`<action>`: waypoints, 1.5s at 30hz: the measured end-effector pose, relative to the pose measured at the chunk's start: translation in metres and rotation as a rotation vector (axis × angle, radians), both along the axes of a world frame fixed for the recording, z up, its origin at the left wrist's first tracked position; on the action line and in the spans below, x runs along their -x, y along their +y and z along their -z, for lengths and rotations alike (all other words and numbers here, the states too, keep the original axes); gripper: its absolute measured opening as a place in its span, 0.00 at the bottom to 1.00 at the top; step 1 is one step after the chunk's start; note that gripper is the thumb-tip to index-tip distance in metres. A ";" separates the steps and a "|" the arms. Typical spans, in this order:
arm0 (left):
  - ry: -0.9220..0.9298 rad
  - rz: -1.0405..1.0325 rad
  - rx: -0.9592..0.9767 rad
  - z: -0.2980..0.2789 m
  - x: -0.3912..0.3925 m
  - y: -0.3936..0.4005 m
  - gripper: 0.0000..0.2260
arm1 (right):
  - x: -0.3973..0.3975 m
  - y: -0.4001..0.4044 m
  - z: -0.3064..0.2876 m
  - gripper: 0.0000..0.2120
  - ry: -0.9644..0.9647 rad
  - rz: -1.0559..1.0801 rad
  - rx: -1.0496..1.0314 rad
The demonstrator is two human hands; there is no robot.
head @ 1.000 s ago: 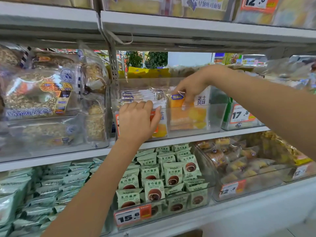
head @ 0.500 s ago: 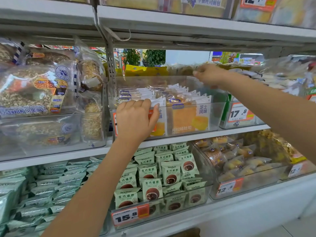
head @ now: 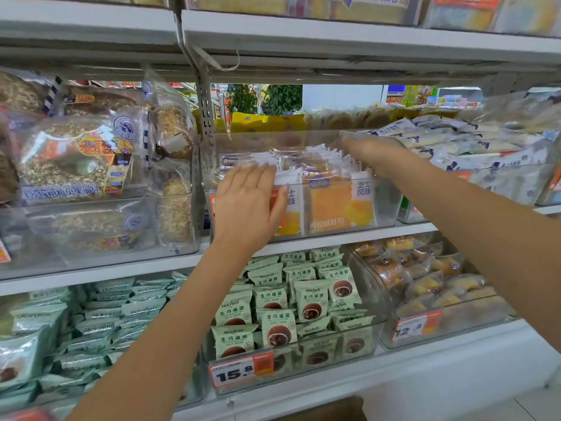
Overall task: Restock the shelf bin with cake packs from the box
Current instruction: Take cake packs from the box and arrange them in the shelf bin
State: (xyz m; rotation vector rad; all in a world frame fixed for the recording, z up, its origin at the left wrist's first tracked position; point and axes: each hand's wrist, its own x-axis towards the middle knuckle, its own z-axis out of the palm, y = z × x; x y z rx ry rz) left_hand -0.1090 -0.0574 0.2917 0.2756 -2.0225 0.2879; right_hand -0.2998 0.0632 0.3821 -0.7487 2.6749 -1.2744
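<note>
Both hands up at the clear shelf bin [head: 385,205], no pack in either. Left hand [head: 247,205] flat against the bin's front wall, fingers [head: 255,177] straight and loosely spread, tips reaching the rim. Right hand [head: 375,151] over the far right corner of the bin, palm down; looks relaxed and empty, though the fingertips blur toward the back wall and cannot be read for certain. Cake packs [head: 334,202] standing upright in rows between the two hands, orange faces pressed to the front wall, white crimped tops poking above the rim just beyond the left fingertips. Bin close to full at the front; back stretch under the right hand hard to judge. Probably tidying and squaring the rows now. Supply box not clearly in view, only a brown edge at the bottom, so remaining stock unknown. Green bun packs [head: 303,302] on the shelf below the wrists.
</note>
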 end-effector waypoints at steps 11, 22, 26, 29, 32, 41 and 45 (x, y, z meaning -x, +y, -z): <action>-0.593 0.346 -0.180 0.248 -0.086 0.082 0.13 | -0.159 0.092 0.276 0.08 0.748 -0.246 0.169; -1.190 -0.014 -0.951 0.433 -0.192 0.106 0.22 | -0.160 0.129 0.532 0.39 -0.050 -0.705 -1.091; -1.158 0.014 -0.990 0.437 -0.196 0.109 0.17 | -0.159 0.135 0.566 0.42 -0.173 -0.670 -1.099; -1.132 0.037 -1.050 0.439 -0.196 0.106 0.16 | -0.154 0.137 0.571 0.38 -0.127 -0.712 -1.123; -1.074 0.029 -1.221 0.439 -0.189 0.102 0.13 | -0.152 0.137 0.564 0.32 -0.128 -0.798 -1.108; -0.845 0.111 -1.991 0.422 -0.160 0.118 0.31 | -0.165 0.139 0.505 0.21 -0.517 -0.676 -0.542; -0.497 0.418 -2.529 0.396 -0.152 0.133 0.29 | -0.183 0.130 0.464 0.18 -0.669 -0.571 -0.320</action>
